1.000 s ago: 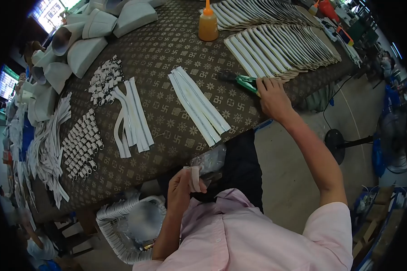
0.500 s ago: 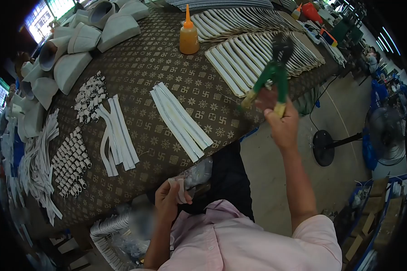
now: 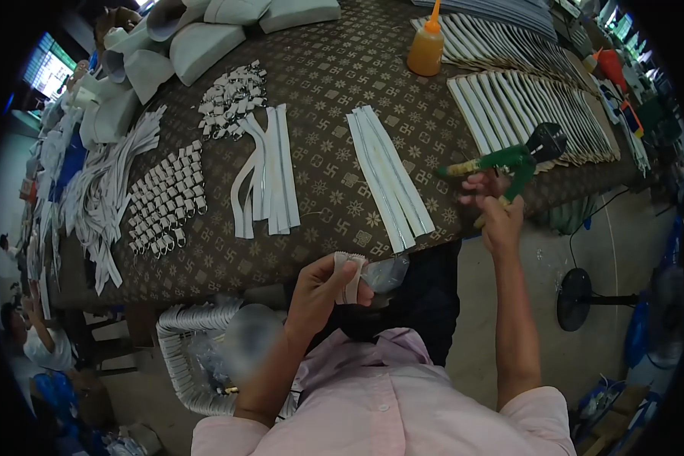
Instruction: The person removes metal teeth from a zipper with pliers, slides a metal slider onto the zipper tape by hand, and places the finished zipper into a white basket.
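Note:
My left hand (image 3: 318, 296) is closed on a short folded white strip (image 3: 347, 275) with a toothed edge, just off the table's near edge. A pair of green-handled pliers (image 3: 511, 157) is in my right hand (image 3: 503, 220), their handles spread apart with fingers between them. The dark head of the pliers points toward the far right, over rows of white strips (image 3: 501, 110). Between my hands on the table lie long white strips with a grey line (image 3: 391, 182). More such strips (image 3: 281, 175) lie farther left.
The patterned cloth-covered table (image 3: 319, 99) carries small white loops with metal rings (image 3: 167, 199), a loose heap of similar pieces (image 3: 234, 99), tangled strips (image 3: 114, 205) and an orange glue bottle (image 3: 425, 53). A coiled white bundle (image 3: 176, 357) and a fan base (image 3: 574, 299) stand below. Another person (image 3: 45, 342) is at left.
My view has turned, so the table's things appear farther right. The pliers have swung from upright to a sideways tilt and come lower. My left hand still holds the folded strip.

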A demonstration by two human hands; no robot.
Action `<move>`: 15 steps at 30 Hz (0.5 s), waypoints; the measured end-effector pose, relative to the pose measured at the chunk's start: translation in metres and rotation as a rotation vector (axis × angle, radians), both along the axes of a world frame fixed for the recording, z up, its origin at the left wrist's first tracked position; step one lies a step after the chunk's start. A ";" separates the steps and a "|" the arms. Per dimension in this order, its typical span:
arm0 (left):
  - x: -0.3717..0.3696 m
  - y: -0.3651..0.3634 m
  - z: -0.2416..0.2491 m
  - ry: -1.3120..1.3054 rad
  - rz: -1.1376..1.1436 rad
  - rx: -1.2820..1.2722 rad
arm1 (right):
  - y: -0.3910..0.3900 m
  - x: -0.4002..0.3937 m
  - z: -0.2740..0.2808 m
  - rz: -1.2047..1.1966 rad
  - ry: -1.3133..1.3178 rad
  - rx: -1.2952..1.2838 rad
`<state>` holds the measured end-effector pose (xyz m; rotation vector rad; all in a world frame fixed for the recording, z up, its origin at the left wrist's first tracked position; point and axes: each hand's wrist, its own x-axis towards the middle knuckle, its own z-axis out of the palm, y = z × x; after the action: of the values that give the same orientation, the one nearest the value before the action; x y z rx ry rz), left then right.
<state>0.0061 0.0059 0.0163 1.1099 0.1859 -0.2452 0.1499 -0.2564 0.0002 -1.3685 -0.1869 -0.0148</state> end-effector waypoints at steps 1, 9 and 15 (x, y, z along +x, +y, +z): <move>-0.002 0.002 0.002 0.020 0.018 -0.004 | -0.001 -0.004 0.012 -0.005 -0.018 -0.001; 0.009 0.003 -0.002 0.050 0.001 0.008 | 0.002 -0.014 0.018 0.058 -0.055 -0.362; 0.017 0.004 0.005 0.014 0.047 0.036 | 0.025 -0.004 0.023 0.236 -0.110 -0.408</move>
<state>0.0233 0.0102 0.0209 1.1386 0.2296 -0.2090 0.1455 -0.2313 0.0234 -1.7449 -0.4616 0.1530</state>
